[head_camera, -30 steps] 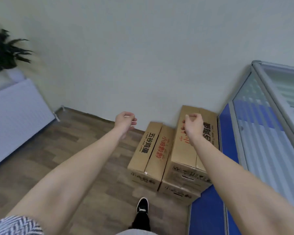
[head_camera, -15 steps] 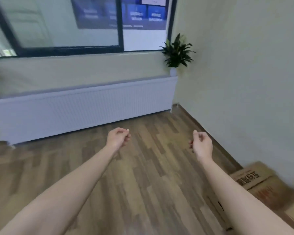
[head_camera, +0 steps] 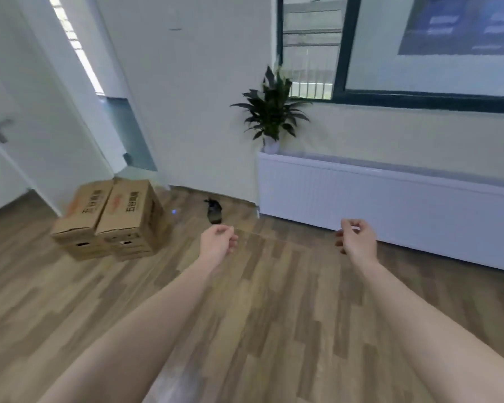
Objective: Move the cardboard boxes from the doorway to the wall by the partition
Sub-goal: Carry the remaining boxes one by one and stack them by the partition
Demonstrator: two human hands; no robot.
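Brown cardboard boxes with printed characters stand on the wood floor at the left, beside a doorway. They form two low stacks side by side, the left stack (head_camera: 83,212) and the right stack (head_camera: 128,212), each with a box on top of another. My left hand (head_camera: 218,242) is held out over the floor to the right of the boxes, well apart from them, fingers loosely curled and holding nothing. My right hand (head_camera: 358,239) hovers farther right, in front of the radiator cover, also loosely curled and empty.
A white door (head_camera: 18,141) with a lever handle stands at the far left. A small dark object (head_camera: 214,213) lies on the floor by the wall. A potted plant (head_camera: 272,112) sits on the long white radiator cover (head_camera: 390,205) below a dark-framed window.
The view has swung left, away from the boxes by the blue partition, past the radiator wall, to the boxes at the doorway. Both hands have stayed empty and held out ahead.
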